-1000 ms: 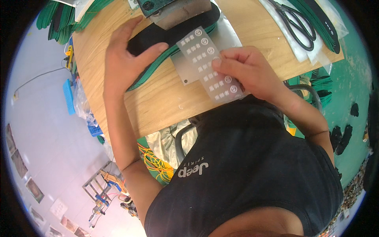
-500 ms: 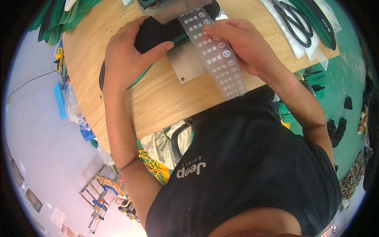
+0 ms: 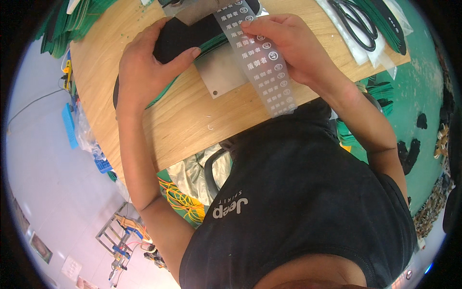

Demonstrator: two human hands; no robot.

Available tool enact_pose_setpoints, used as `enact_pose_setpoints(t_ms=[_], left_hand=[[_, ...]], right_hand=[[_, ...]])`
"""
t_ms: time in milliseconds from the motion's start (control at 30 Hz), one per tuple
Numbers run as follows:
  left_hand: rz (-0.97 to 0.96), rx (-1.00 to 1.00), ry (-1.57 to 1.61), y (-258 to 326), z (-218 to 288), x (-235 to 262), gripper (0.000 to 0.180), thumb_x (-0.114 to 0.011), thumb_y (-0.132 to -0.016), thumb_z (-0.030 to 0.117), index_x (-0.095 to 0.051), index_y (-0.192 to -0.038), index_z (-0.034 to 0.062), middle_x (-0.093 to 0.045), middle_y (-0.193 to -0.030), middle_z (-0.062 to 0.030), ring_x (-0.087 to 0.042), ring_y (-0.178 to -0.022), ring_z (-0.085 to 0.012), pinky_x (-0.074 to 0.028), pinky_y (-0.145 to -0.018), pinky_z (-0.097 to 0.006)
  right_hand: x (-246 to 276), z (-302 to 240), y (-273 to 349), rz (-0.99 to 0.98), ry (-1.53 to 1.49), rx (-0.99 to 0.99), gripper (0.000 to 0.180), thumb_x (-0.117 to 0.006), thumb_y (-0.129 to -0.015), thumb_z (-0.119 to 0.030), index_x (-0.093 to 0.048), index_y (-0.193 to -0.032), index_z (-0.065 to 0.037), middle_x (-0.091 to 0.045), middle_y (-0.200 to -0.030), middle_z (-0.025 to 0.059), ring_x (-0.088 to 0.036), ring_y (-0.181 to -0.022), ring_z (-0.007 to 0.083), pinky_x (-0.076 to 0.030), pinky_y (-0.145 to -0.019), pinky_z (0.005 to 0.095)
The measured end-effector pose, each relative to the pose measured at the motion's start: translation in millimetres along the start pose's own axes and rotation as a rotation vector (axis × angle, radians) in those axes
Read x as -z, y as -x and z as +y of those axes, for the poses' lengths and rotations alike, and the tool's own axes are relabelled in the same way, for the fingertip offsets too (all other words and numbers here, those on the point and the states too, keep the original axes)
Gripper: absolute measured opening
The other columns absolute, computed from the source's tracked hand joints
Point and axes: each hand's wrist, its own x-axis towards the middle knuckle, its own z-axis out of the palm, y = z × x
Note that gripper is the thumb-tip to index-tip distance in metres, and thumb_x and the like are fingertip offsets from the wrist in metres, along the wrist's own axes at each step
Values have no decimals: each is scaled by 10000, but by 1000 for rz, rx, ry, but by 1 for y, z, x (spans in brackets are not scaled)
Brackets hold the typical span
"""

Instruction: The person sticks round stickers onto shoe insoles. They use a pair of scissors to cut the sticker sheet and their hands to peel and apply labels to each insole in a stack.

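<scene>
My left hand grips a black insole with green edges, its thumb along the near edge and its fingers around the far side. The insole lies flat, partly over a metal plate on the wooden table. My right hand pinches a translucent film strip with rows of white print, thumb and index finger at its right edge. The strip crosses the insole's right part and hangs down toward the table's near edge. Above both hands a metal machine part hides the strip's far end and part of the insole.
A pile of green-edged insoles stands at the far left. At the far right, black-handled scissors lie on clear plastic beside more black insoles. The table ends just before my body. Yellow cords hang below it.
The whole view has shifted slightly, so table and hands sit a little further left and up. Both hands keep their grips on the insole and the strip.
</scene>
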Motion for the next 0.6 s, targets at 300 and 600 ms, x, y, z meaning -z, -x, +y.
enact_pose_setpoints(t_ms=[300,600], left_hand=[[11,-7,17,2,-1,-2,654,-788,-686,438,-625,-1145,1,-663,-964,-192,-639,-868,-333,-502,-767,-381],[26,-47,-6,2,-8,-3,684,-795,-680,452,-622,-1164,2,-662,-980,-199,-638,-877,-339,-501,-780,-379]], right_hand=[[-3,1,1,-30,38,-5,199,-648,-897,-170,-683,-973,11,-692,-837,44,-655,-687,77,-506,-603,193],[-4,5,1,-48,-6,7,191,-644,-901,-169,-680,-947,13,-690,-822,46,-653,-682,75,-506,-598,189]])
